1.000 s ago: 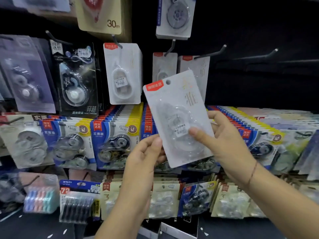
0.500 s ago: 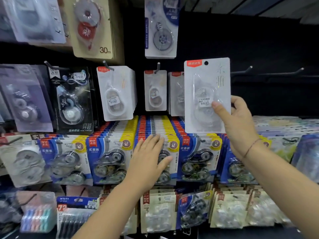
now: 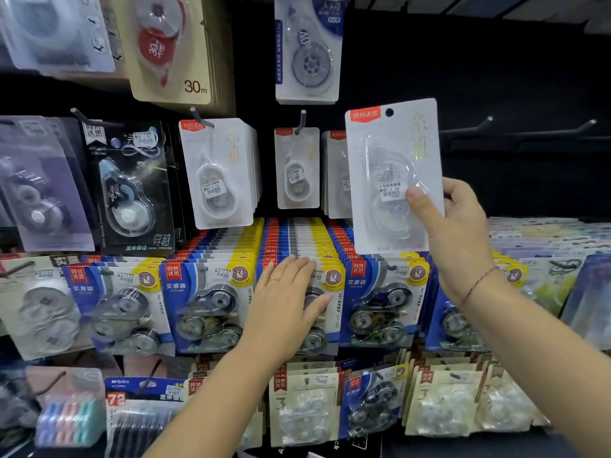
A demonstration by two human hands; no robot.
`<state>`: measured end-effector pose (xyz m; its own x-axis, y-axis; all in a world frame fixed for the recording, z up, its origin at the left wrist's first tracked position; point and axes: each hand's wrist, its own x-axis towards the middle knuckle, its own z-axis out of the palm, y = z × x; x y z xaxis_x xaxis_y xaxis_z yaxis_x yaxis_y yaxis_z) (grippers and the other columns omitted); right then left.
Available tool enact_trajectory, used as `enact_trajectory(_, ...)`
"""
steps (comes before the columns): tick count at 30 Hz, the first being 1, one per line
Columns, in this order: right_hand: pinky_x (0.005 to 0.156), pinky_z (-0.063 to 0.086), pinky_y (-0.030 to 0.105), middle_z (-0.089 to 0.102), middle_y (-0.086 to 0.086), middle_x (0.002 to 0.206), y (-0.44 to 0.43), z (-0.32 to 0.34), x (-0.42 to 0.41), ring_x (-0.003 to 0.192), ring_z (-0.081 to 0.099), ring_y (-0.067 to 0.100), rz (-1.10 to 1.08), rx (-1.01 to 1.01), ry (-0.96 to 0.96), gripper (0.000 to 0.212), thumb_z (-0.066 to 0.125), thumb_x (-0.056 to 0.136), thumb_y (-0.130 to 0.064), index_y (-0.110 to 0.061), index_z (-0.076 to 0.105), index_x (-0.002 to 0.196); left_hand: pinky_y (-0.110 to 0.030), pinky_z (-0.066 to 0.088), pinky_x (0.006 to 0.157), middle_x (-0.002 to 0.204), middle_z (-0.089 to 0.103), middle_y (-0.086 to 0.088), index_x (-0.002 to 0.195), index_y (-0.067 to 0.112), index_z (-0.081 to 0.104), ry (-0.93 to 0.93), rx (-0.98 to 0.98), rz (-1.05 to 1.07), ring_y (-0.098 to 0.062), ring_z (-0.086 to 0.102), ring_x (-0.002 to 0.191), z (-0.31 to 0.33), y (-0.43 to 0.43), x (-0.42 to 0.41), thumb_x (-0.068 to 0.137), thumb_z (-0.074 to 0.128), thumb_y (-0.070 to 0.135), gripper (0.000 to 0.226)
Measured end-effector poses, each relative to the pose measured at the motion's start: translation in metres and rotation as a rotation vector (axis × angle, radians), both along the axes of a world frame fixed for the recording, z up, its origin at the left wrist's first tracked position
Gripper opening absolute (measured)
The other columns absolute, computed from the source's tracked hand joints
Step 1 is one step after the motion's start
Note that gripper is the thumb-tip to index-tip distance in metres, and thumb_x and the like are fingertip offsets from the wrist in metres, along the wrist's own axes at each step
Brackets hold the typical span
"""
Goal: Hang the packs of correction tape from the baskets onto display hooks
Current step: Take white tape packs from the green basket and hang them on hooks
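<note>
My right hand holds a white pack of correction tape upright, with a red label and a hang hole at its top. It is raised in front of a row of matching white packs that hang on hooks. Bare black hooks stick out to the right of the held pack, at about the height of its top edge. My left hand lies flat, fingers spread, on a blue and yellow twin pack in the row below.
The black display wall is crowded with hanging packs: a beige 30m pack and a blue-edged pack above, black and lilac packs at left, beige packs along the bottom. No basket is in view.
My right hand has lifted the white pack up and to the right, turning it upright. My left hand let go of it and dropped onto the blue and yellow packs.
</note>
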<state>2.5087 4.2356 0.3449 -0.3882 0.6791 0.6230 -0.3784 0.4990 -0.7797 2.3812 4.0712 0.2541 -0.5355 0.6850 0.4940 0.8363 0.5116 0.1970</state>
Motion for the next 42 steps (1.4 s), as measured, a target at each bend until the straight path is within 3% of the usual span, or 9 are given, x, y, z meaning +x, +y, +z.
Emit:
enact_trajectory(15,0.065,0.051,0.011,0.068,-0.007,0.101,-0.007,0.001,0.006,0.084,0.066,-0.002,0.059,-0.116,-0.008,0.021,0.063,0.091,-0.032,-0.021,0.057,0.109,-0.027,-0.006,0.12,0.162,0.02,0.015,0.155,0.03,0.022,-0.015,0.028,0.013,-0.004,0.007,0.15,-0.002,0.001,0.001,0.099,0.031,0.058,0.063)
enact_trajectory(22,0.077,0.053,0.023,0.069,-0.002,0.104,-0.005,0.003,0.007,0.091,0.066,0.01,0.054,-0.182,-0.024,0.029,0.063,0.092,-0.032,-0.013,0.062,0.113,-0.026,-0.007,0.119,0.162,0.02,0.015,0.155,0.031,0.022,-0.014,0.025,0.016,-0.005,0.008,0.15,-0.002,0.001,0.001,0.099,0.031,0.058,0.063)
enact_trajectory(26,0.081,0.053,0.025,0.067,-0.001,0.11,0.007,-0.003,-0.008,0.097,0.064,0.013,0.037,-0.144,-0.106,0.028,0.062,0.093,-0.033,-0.016,0.057,0.115,-0.029,-0.004,0.121,0.162,0.022,0.013,0.155,0.029,0.023,-0.006,0.028,0.011,-0.006,0.009,0.151,-0.001,0.001,0.002,0.1,0.032,0.057,0.063)
enact_trajectory(30,0.063,0.043,0.009,0.06,-0.005,0.111,0.035,-0.006,-0.045,0.093,0.058,0.008,0.002,-0.082,-0.238,0.032,0.057,0.096,-0.033,-0.017,0.054,0.124,-0.031,-0.006,0.122,0.162,0.023,0.013,0.155,0.029,0.024,0.012,0.018,0.009,-0.006,0.009,0.151,-0.004,0.001,0.0,0.1,0.032,0.056,0.062)
enact_trajectory(36,0.082,0.046,0.029,0.061,0.003,0.117,0.081,-0.005,-0.119,0.101,0.058,0.017,-0.021,-0.13,-0.343,0.039,0.056,0.097,-0.033,-0.01,0.056,0.128,-0.033,-0.005,0.122,0.157,0.035,0.009,0.152,0.024,0.035,0.052,0.058,-0.021,-0.009,0.02,0.15,-0.013,0.003,-0.004,0.084,0.006,0.067,0.085)
enact_trajectory(42,0.088,0.051,0.035,0.061,0.002,0.115,0.109,-0.01,-0.169,0.105,0.059,0.021,-0.031,-0.157,-0.406,0.04,0.053,0.097,-0.036,-0.011,0.056,0.129,-0.042,0.013,0.121,0.144,0.054,0.0,0.14,0.016,0.053,0.153,0.183,-0.026,-0.02,0.042,0.141,-0.03,0.01,-0.013,0.094,0.028,0.057,0.066)
